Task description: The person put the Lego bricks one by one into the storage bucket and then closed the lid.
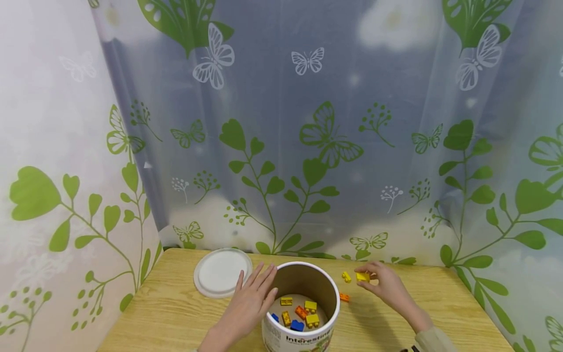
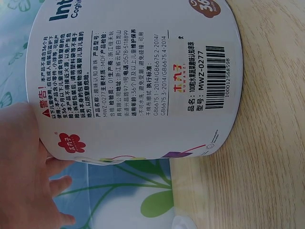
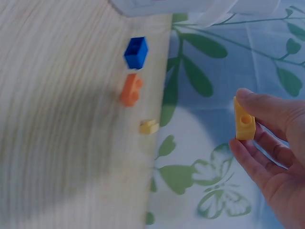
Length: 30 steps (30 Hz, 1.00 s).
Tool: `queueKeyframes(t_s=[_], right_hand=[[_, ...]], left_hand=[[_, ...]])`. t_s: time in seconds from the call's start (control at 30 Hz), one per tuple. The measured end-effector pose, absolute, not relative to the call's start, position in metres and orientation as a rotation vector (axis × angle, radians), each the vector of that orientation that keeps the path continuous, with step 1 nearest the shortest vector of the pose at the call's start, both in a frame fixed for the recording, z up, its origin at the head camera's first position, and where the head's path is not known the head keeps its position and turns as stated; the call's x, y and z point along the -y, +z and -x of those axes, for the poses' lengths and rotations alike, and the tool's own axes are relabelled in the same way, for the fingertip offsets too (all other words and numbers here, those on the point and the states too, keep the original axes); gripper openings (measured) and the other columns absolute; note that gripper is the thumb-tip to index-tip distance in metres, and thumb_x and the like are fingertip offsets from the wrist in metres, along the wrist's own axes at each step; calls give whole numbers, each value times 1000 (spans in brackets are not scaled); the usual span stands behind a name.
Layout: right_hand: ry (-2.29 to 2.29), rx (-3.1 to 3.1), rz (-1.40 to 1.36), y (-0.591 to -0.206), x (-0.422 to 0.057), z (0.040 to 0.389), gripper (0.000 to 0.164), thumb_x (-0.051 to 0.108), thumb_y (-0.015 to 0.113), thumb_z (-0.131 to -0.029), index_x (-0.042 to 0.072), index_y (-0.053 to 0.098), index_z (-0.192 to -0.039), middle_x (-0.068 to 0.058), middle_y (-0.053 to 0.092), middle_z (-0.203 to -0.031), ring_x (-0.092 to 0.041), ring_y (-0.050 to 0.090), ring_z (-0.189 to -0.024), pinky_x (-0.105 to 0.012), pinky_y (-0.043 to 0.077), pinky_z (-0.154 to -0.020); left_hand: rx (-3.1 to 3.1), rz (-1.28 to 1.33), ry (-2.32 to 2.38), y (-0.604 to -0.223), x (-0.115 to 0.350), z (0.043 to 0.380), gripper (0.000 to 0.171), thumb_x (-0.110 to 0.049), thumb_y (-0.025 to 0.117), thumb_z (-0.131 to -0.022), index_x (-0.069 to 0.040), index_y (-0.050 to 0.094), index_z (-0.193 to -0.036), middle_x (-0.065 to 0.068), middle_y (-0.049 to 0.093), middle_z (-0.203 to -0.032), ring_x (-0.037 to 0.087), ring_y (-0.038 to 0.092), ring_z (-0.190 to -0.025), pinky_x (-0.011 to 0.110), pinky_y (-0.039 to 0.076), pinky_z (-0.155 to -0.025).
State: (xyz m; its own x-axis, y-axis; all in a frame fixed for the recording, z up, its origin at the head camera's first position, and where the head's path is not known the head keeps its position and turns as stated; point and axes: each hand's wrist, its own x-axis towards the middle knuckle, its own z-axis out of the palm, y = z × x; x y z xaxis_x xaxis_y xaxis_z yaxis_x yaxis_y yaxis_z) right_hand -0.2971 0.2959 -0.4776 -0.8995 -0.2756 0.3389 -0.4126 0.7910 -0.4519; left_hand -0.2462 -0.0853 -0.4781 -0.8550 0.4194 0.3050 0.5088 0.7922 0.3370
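My right hand (image 1: 388,287) pinches a yellow toy brick (image 3: 245,120) between thumb and fingertips, right of the round tub. On the table below it lie a small yellow brick (image 1: 346,277), an orange brick (image 3: 131,90) and a blue brick (image 3: 136,52); the tub hides the blue one in the head view. My left hand (image 1: 251,302), fingers extended, rests against the left rim of the white tub (image 1: 336,313). Inside the tub are several bricks, among them yellow (image 1: 312,320), orange (image 1: 301,312) and blue (image 1: 297,325) ones.
A round white lid (image 1: 223,270) lies on the wooden table (image 1: 162,298), left of the tub near the back edge. Behind the table hangs a curtain (image 1: 272,142) printed with leaves and butterflies. Printed labels (image 2: 207,78) cover the tub's outer wall.
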Motion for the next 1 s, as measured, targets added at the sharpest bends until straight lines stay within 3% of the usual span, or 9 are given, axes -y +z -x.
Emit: queueKeyframes(t_s=[0.57, 1.0], right_hand=[[762, 2549, -719, -434, -259, 281, 31, 10, 85, -80, 11, 77, -110, 5, 66, -98, -13, 65, -84, -30, 60, -75], [797, 2493, -840, -423, -225, 276, 30, 9, 84, -82, 11, 76, -111, 6, 65, -99, -9, 65, -83, -26, 59, -76]], left_hand=[[2788, 732, -612, -479, 86, 248, 60, -48, 29, -110, -14, 37, -159, 3, 35, -163, 30, 22, -154, 68, 13, -119], [2784, 732, -608, -478, 85, 248, 59, -47, 30, -110, -13, 37, -158, 3, 36, -163, 30, 23, -154, 68, 14, -119]])
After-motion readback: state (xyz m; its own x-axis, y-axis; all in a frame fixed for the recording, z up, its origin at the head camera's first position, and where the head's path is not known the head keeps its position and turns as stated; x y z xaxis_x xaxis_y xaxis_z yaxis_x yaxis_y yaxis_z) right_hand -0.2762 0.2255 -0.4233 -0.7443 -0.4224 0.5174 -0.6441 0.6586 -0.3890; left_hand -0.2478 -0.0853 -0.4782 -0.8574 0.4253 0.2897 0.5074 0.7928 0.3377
